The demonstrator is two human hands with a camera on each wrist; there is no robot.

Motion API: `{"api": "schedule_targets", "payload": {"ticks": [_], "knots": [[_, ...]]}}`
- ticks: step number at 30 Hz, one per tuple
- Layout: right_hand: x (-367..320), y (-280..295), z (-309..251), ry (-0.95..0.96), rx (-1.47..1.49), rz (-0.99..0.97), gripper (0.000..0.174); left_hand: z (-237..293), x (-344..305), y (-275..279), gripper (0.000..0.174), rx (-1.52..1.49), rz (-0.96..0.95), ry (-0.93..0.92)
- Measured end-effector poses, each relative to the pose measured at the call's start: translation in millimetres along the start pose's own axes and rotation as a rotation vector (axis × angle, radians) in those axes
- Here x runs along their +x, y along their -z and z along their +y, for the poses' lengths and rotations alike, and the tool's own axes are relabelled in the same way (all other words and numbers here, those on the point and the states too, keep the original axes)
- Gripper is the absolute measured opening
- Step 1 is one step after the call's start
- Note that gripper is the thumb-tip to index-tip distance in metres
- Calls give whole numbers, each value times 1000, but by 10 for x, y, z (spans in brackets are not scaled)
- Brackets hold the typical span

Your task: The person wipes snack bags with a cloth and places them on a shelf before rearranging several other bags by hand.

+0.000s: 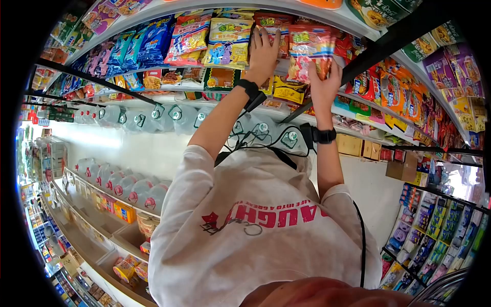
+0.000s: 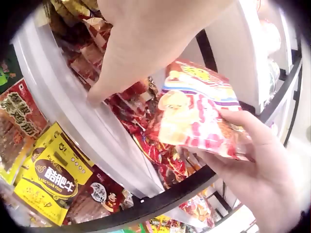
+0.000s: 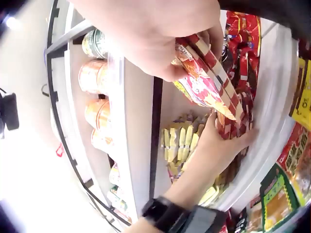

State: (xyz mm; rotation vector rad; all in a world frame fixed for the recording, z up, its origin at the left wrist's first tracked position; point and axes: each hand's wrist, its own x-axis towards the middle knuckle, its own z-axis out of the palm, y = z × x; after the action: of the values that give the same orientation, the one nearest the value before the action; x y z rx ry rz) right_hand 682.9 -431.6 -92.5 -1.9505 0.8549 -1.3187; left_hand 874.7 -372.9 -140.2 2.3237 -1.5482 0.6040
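Note:
My right hand [image 1: 326,84] grips a red, white and pink snack bag [image 1: 310,47] by its lower edge, in front of the shelf. The left wrist view shows the thumb of that hand on the front of the same bag [image 2: 199,109]. My left hand [image 1: 264,57] reaches to the shelf, its fingers spread over a red snack bag [image 1: 272,21] in the row. In the right wrist view, the thumb and fingers of the left hand [image 3: 218,148] lie around red packets [image 3: 233,124]. The right hand [image 3: 160,39] partly covers its bag there.
Left of my left hand stand a yellow bag [image 1: 228,43] with cartoon ponies, a pink-red bag [image 1: 188,38] and blue packets [image 1: 156,41]. A black shelf post [image 1: 381,48] slants close to my right hand. Large water bottles [image 1: 176,118] line the floor below.

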Motion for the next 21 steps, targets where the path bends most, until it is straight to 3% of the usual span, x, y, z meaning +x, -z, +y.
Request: {"api": "schedule_targets", "payload": {"ticks": [8,11,17,21], "knots": [[-314,222,-107,-178,246,86,48,14,433,-235,74,143,-16,64],[-439,282,-145,-257,344,83,47,-27,620,-320,75,330,-38,41],[-604,392,-190,-296,359,65,43,-153,913,-288,73,-41,-266,84],[-683,403,-160,-232,268,61,42,-448,991,-685,72,-1,-71,-25]]}}
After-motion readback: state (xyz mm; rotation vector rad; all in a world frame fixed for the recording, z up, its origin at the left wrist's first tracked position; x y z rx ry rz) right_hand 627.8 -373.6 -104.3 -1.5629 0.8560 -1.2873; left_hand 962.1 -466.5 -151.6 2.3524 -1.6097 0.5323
